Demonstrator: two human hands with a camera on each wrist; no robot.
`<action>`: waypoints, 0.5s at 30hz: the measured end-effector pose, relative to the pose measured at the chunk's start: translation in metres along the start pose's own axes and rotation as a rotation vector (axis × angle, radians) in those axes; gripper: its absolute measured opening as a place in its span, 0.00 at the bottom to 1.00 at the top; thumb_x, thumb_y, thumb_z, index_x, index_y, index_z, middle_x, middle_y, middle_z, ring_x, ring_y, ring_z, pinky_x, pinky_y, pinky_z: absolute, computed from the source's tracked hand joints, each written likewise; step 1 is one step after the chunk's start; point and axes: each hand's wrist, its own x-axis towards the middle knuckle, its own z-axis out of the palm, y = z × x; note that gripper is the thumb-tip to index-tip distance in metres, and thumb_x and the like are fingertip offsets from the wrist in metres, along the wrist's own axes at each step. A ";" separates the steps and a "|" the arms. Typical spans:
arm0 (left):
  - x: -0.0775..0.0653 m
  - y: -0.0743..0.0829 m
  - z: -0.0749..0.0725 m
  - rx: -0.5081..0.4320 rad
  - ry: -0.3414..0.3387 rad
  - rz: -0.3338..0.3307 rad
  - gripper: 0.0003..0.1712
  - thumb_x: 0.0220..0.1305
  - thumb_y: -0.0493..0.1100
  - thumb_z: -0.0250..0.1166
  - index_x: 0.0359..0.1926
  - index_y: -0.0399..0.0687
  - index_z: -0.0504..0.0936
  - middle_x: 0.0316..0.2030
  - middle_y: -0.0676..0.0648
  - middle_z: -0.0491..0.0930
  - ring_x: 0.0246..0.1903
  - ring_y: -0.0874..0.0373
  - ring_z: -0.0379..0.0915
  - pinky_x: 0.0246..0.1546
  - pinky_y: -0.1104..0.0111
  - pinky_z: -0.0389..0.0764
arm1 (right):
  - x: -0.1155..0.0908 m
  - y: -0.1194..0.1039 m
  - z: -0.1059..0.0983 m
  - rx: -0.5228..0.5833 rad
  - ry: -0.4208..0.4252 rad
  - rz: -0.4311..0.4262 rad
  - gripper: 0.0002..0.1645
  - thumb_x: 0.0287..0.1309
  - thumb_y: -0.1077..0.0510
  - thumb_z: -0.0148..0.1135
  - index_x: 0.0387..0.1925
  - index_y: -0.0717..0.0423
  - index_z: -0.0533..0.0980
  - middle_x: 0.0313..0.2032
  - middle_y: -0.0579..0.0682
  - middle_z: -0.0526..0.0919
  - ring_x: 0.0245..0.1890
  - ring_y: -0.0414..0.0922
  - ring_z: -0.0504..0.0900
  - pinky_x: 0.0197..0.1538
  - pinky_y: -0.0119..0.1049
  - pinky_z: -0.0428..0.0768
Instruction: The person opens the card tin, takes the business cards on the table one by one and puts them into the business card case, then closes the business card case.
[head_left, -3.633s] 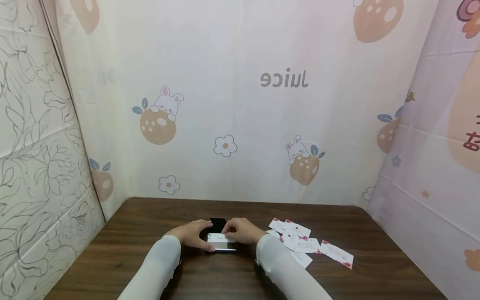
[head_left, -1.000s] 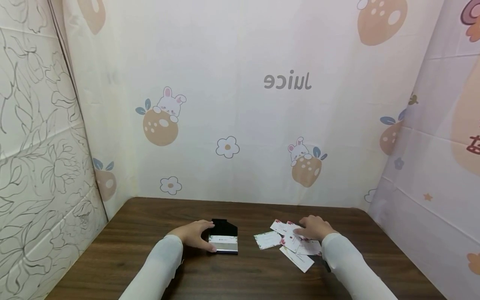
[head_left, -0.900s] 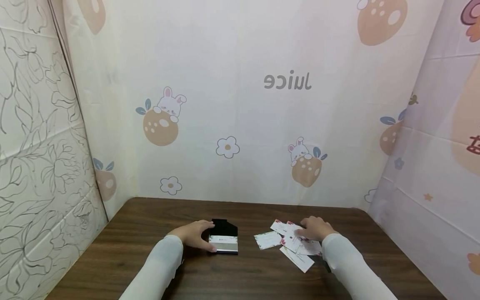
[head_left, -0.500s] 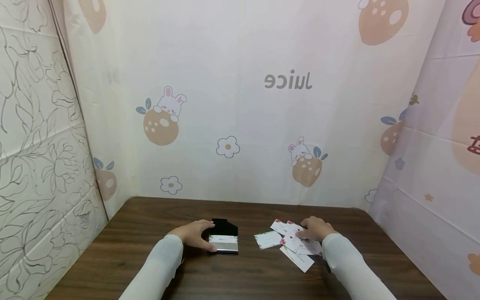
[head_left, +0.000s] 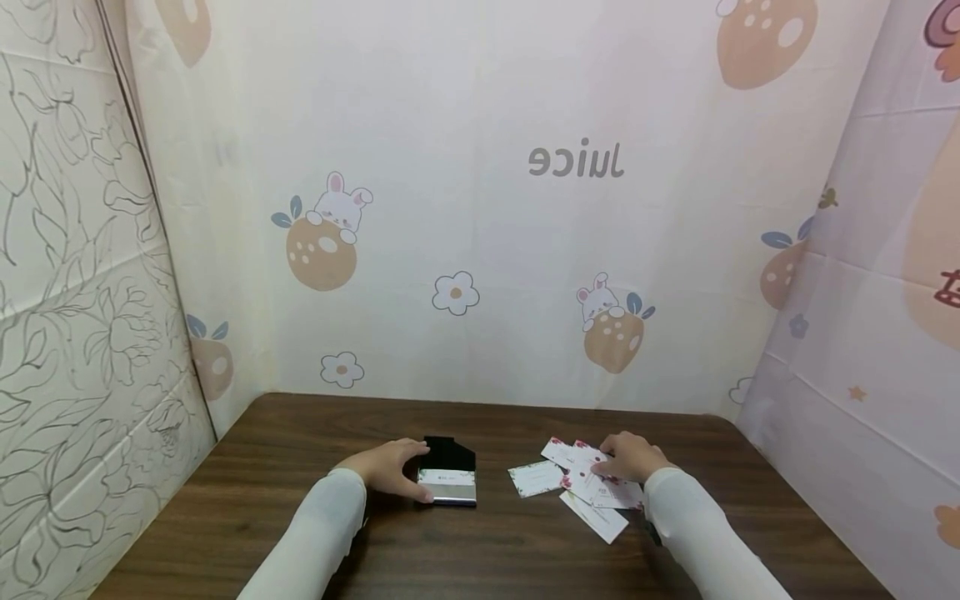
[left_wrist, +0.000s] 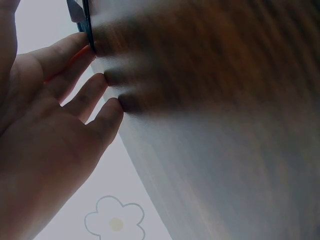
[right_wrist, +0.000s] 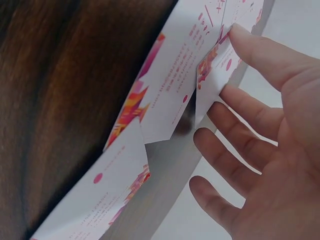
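A card case point(head_left: 453, 492) with a silver front and a raised black lid point(head_left: 452, 455) lies on the table left of centre, a white card point(head_left: 447, 477) showing inside it. My left hand point(head_left: 384, 469) holds the case by its left side, thumb at the near corner, fingers at the far one. In the left wrist view, two fingertips meet the dark edge of the case point(left_wrist: 89, 22). To the right, my right hand point(head_left: 632, 457) is over several overlapping business cards point(head_left: 597, 517). Its thumb and index finger pinch one business card point(right_wrist: 211, 92) by its edges, low over the others.
A business card with green corners point(head_left: 536, 480) lies left of the pile, between it and the case. The brown wooden table point(head_left: 480, 550) ends against a printed cloth wall point(head_left: 480, 208) at the back, with cloth walls at both sides.
The right hand has left the card case, where it touched a card, and moved right to the pile. It has barely shifted in the last second. The left hand stays at the case.
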 end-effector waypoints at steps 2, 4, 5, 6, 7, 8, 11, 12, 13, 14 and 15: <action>0.000 0.000 0.000 0.000 0.000 -0.001 0.51 0.52 0.63 0.76 0.70 0.43 0.70 0.69 0.40 0.65 0.68 0.43 0.61 0.64 0.46 0.67 | 0.000 0.000 -0.001 0.005 0.005 -0.002 0.29 0.55 0.46 0.75 0.51 0.63 0.80 0.45 0.58 0.83 0.39 0.53 0.79 0.51 0.66 0.73; 0.000 0.000 0.000 0.004 0.001 0.001 0.51 0.52 0.63 0.76 0.70 0.43 0.70 0.69 0.40 0.65 0.68 0.43 0.61 0.63 0.47 0.67 | 0.000 0.000 -0.001 0.010 0.015 -0.003 0.30 0.54 0.46 0.75 0.51 0.63 0.80 0.44 0.58 0.83 0.38 0.53 0.78 0.51 0.65 0.74; 0.000 0.000 0.000 0.003 0.002 0.001 0.51 0.52 0.63 0.76 0.70 0.43 0.70 0.69 0.40 0.65 0.68 0.43 0.61 0.63 0.47 0.67 | 0.001 0.000 0.000 0.019 0.021 -0.002 0.30 0.54 0.47 0.76 0.50 0.63 0.79 0.44 0.58 0.83 0.38 0.52 0.78 0.50 0.64 0.75; 0.000 0.000 0.000 0.002 0.003 0.003 0.51 0.52 0.63 0.76 0.70 0.43 0.70 0.69 0.40 0.65 0.68 0.43 0.61 0.64 0.47 0.67 | 0.001 0.001 0.000 0.028 0.029 -0.002 0.30 0.53 0.47 0.76 0.50 0.63 0.79 0.43 0.57 0.82 0.37 0.52 0.78 0.50 0.64 0.76; 0.000 -0.001 0.000 0.001 0.003 0.002 0.51 0.52 0.63 0.76 0.70 0.43 0.70 0.69 0.40 0.65 0.68 0.43 0.61 0.64 0.47 0.67 | 0.002 0.002 0.001 0.045 0.036 -0.002 0.30 0.52 0.48 0.77 0.50 0.63 0.78 0.42 0.57 0.82 0.37 0.52 0.78 0.50 0.63 0.76; 0.000 -0.001 0.000 0.002 0.003 0.002 0.51 0.51 0.63 0.76 0.70 0.43 0.70 0.69 0.40 0.65 0.68 0.43 0.61 0.64 0.47 0.67 | 0.002 0.002 0.002 0.064 0.044 -0.002 0.31 0.51 0.48 0.78 0.50 0.63 0.78 0.42 0.57 0.82 0.36 0.51 0.78 0.50 0.62 0.77; -0.001 -0.001 -0.001 0.000 0.003 0.000 0.51 0.52 0.63 0.76 0.70 0.43 0.70 0.69 0.40 0.65 0.68 0.43 0.61 0.64 0.47 0.67 | 0.003 0.004 0.004 0.117 0.060 0.001 0.32 0.49 0.50 0.79 0.50 0.63 0.76 0.41 0.56 0.82 0.35 0.50 0.78 0.50 0.60 0.79; -0.001 0.000 -0.001 0.000 0.002 0.000 0.51 0.52 0.63 0.76 0.70 0.43 0.70 0.69 0.40 0.65 0.69 0.43 0.61 0.64 0.47 0.67 | 0.003 0.004 0.004 0.127 0.063 -0.001 0.32 0.49 0.50 0.80 0.50 0.63 0.76 0.41 0.56 0.82 0.35 0.50 0.78 0.50 0.59 0.79; -0.001 0.000 -0.001 -0.002 0.002 0.000 0.51 0.52 0.62 0.76 0.70 0.43 0.70 0.69 0.40 0.65 0.69 0.43 0.61 0.64 0.47 0.67 | 0.003 0.005 0.005 0.139 0.064 -0.001 0.32 0.49 0.50 0.80 0.50 0.63 0.75 0.41 0.56 0.82 0.35 0.50 0.78 0.50 0.59 0.79; -0.001 0.000 -0.001 -0.001 0.002 0.003 0.51 0.52 0.62 0.76 0.70 0.43 0.70 0.69 0.40 0.65 0.69 0.43 0.61 0.64 0.47 0.67 | 0.003 0.005 0.005 0.148 0.065 -0.003 0.32 0.49 0.51 0.80 0.50 0.62 0.75 0.41 0.56 0.81 0.35 0.49 0.78 0.50 0.59 0.79; -0.001 0.000 -0.001 -0.002 0.001 0.004 0.51 0.52 0.62 0.76 0.70 0.43 0.70 0.69 0.40 0.65 0.69 0.43 0.61 0.64 0.47 0.67 | 0.003 0.005 0.005 0.156 0.067 -0.004 0.30 0.50 0.52 0.79 0.49 0.62 0.75 0.41 0.56 0.81 0.35 0.49 0.78 0.50 0.58 0.79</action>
